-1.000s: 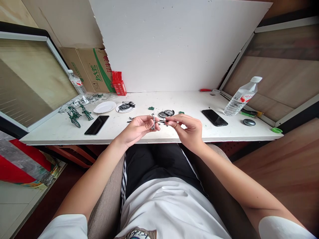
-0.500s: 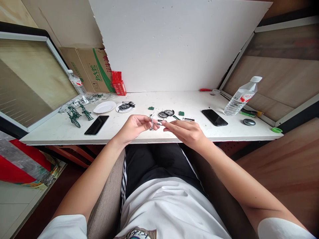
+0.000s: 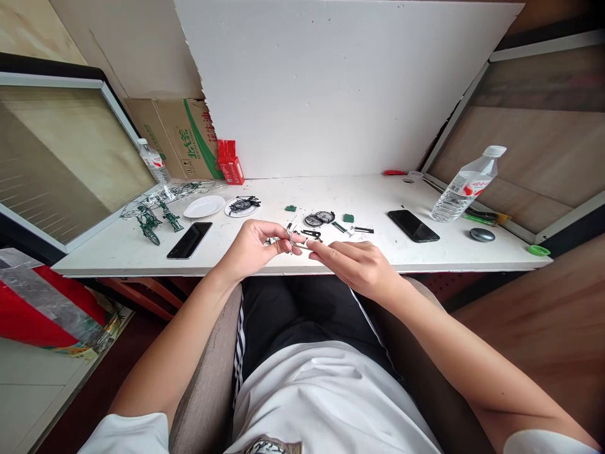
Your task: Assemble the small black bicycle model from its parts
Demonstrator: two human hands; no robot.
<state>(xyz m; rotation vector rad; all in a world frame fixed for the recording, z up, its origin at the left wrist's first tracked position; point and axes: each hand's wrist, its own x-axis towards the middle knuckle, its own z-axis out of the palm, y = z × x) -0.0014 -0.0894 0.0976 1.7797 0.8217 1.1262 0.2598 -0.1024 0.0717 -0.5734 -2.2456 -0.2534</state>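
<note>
My left hand (image 3: 250,249) pinched, thumb and fingers closed on small silvery part (image 3: 290,239), held above white table (image 3: 444,253) near front edge. My right hand (image 3: 363,263) alongside, fingers together, fingertips at thin rod (image 3: 301,246); thumb hidden, can't tell if gripping. Spoked wheels (image 3: 325,217) lie beyond.

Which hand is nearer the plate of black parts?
Left. The left hand is just in front of the plate, slightly rightward; the right hand is farther off, well to its right.
</note>
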